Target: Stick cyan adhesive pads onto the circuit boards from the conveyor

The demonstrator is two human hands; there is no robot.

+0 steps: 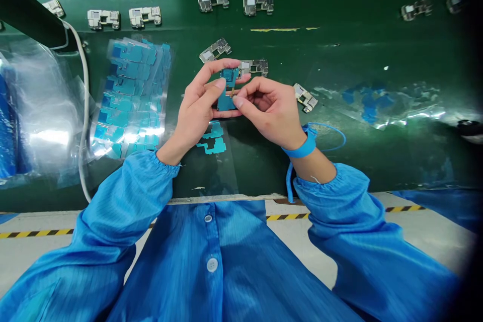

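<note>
I hold a small phone circuit board (226,103) in my left hand (198,99), gripped between thumb and fingers above the green table (264,173), with its blue face turned up. My right hand (272,111) is closed in a pinch, thumb and forefinger together at the board's right edge; what lies between those tips is too small to tell. Around my right wrist sits a blue wrist strap (302,148), its coiled cord (289,181) hanging down to the table edge.

Just beyond my fingers lie two more boards, a tilted board (215,51) and a partly hidden board (258,67); a third board (305,98) rests just right of my right hand. Cut blue film pieces (215,145) lie below my left hand, and a clear sheet of blue film cutouts (130,93) spreads to its left, beside a white cable (84,90).
</note>
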